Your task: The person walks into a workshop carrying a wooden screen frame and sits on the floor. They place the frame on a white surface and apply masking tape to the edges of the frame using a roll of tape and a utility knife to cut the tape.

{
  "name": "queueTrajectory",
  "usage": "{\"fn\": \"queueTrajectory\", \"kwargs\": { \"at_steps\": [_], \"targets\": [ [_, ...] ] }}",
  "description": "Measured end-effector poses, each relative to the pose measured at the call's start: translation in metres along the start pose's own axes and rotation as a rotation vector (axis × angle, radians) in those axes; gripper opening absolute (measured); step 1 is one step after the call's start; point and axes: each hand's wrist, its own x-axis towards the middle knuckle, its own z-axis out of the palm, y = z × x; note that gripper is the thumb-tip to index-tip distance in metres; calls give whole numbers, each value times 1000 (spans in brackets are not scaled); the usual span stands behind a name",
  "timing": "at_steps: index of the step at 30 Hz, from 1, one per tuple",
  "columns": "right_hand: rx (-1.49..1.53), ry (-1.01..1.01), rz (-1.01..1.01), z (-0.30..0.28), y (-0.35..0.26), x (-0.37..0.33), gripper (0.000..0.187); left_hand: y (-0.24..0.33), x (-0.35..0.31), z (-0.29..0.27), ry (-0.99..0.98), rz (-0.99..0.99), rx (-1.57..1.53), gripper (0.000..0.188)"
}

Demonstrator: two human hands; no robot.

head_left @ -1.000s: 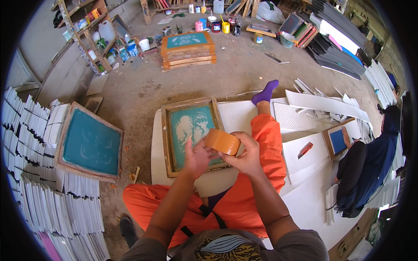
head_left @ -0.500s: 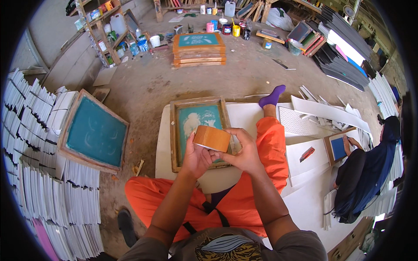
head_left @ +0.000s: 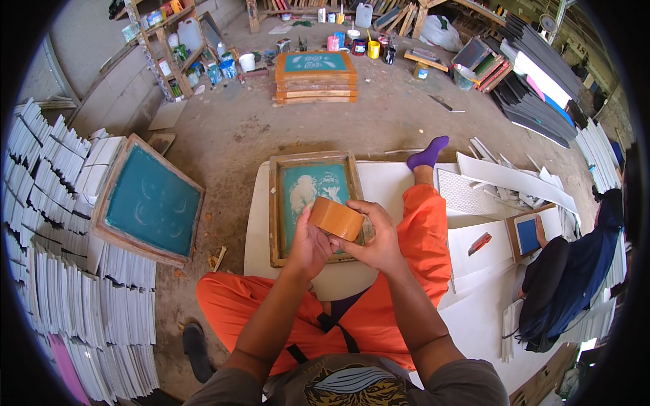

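A wide roll of brown packing tape (head_left: 336,218) is held between my two hands above my lap, tilted. My left hand (head_left: 309,249) cups its left side from below, with fingers curled under it. From the right, my right hand (head_left: 379,240) grips the roll, index finger along the top and thumb low at the front edge. Beneath and beyond the hands lies a wooden screen-printing frame (head_left: 275,210) with teal mesh and a pale image on it. The hands and roll hide its lower right part.
A larger teal screen (head_left: 152,201) leans on stacked white boards (head_left: 122,331) at left. Stacked screens (head_left: 316,88) stand ahead near paint pots (head_left: 373,49). A red cutter (head_left: 479,244) lies on white board at right. Beside it, another person (head_left: 582,264) handles a small blue-faced frame (head_left: 526,237).
The tape roll has turned and tilted in my hands, its left end rising and its right side dipping. My hands still hold it. At right, the other person has leaned forward.
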Motion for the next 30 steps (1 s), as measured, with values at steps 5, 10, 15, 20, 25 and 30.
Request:
{"fn": "queueTrajectory", "kwargs": {
  "at_steps": [5,10,15,20,25,30],
  "targets": [
    [36,21,15,5,18,-10,61,1,0,-2,-52,-130,-32,67],
    [-84,-31,-29,4,7,1,56,-9,7,-8,162,68,366,77],
    [-20,37,-32,16,19,-1,59,-7,11,-11,65,-56,-2,84],
    [45,70,-9,22,37,-10,59,-4,7,-17,-47,-208,-133,87],
    [-112,15,-83,17,26,2,56,-12,14,-24,179,-8,170,87],
    [-102,25,-41,18,23,4,55,-6,13,-19,93,-59,66,88]
  ]
}}
